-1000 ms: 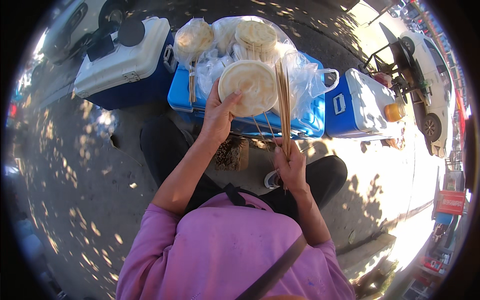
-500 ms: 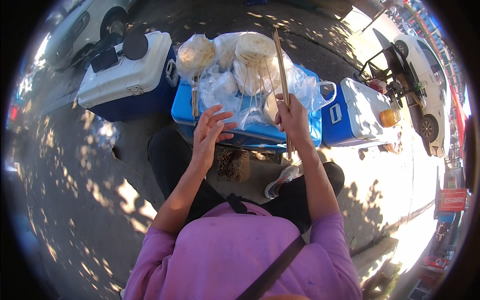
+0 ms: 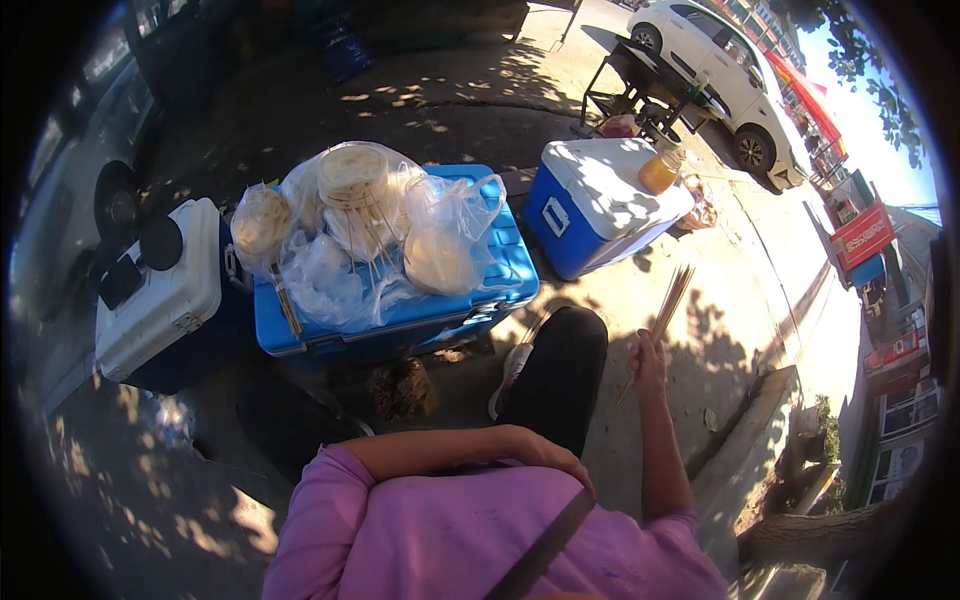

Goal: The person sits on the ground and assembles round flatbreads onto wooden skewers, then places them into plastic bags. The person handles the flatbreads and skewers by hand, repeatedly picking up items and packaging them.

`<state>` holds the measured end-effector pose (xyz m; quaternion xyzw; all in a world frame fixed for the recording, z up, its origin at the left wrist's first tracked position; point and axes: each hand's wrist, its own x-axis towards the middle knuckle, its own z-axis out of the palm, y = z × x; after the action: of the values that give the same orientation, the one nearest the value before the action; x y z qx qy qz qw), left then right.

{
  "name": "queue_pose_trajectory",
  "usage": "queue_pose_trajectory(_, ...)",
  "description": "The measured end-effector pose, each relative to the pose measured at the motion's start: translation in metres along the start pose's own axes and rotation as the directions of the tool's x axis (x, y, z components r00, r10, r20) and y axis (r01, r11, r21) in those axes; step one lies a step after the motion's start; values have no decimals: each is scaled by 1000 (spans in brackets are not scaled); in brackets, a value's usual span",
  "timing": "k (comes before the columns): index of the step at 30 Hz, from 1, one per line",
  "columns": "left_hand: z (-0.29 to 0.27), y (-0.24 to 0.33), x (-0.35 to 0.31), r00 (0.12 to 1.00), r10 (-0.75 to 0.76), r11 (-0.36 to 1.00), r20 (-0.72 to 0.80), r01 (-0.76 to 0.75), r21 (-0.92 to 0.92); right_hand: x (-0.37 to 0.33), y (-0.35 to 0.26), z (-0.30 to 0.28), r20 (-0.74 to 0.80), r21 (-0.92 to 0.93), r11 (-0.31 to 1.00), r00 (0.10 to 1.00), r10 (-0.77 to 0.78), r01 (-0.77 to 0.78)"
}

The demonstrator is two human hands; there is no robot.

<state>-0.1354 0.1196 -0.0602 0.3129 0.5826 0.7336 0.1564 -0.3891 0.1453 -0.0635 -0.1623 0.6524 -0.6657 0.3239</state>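
My right hand (image 3: pixel 648 362) is closed around a bundle of thin wooden sticks (image 3: pixel 674 302), held out to the right above the pavement. Across my front lies my left forearm, with my left hand (image 3: pixel 555 452) at the dark strap (image 3: pixel 545 540) over my purple shirt; its fingertips are hidden. On the blue cooler (image 3: pixel 510 255) in front of me rest clear plastic bags (image 3: pixel 325 280) holding pale, round, flat pieces of food (image 3: pixel 352 172). Several sticks poke down from these pieces. Another pale round piece (image 3: pixel 440 262) shows through the bag at the cooler's right.
A white-lidded cooler (image 3: pixel 170 270) with two dark objects on top stands at left. Another white-lidded cooler (image 3: pixel 595 180) carries a jar of amber stuff (image 3: pixel 659 172). By my feet is a small box (image 3: pixel 405 388). A white car (image 3: pixel 715 60) and a concrete curb (image 3: pixel 745 425) lie to the right.
My view has swung to the right. My right hand has carried the sticks from over the blue cooler out to the right. My left hand has dropped from near the bags to my front.
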Motion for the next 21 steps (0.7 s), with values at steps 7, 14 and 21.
queue_pose_trajectory(7, -6, 40, -5, 714, -63, 932, -698, 293, 216, -16, 71, -94, -154, -60, 994, 985, 76, -86)
queue_pose_trajectory(14, -8, 105, -51, 72, 183, 983, -981, 2, 183, -29, 66, -123, -212, -115, 987, 974, 83, -109)
queue_pose_trajectory(21, -18, 165, -94, -173, 566, 821, -806, 29, 571, -36, 83, -108, -68, -105, 988, 992, 108, -115)
